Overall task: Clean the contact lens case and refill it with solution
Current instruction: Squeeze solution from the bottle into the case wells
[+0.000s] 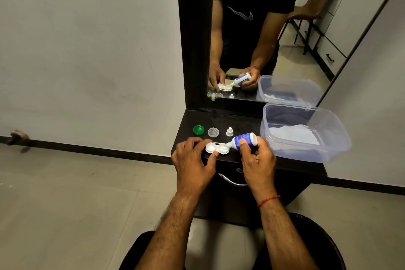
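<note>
White, 1 lens case (217, 148) lies at the dark counter's (241, 120) front edge, pinched by the left grip (192, 160). The right grip (256, 158) holds 1 solution bottle (245, 140), tilted, its nozzle at the case's right well. Behind stand 3 caps: 1 green cap (198, 130), 1 clear cap (213, 132) and 1 white cap (229, 131). There is 1 clear tub (337, 138), 1 mirror (285, 55), a tiled floor (65, 204) and a pale wall (87, 50).

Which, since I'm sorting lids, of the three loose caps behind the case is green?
The leftmost cap, farthest from the bottle, is green; the middle cap is clear and the right cap is small, white and pointed.
</note>
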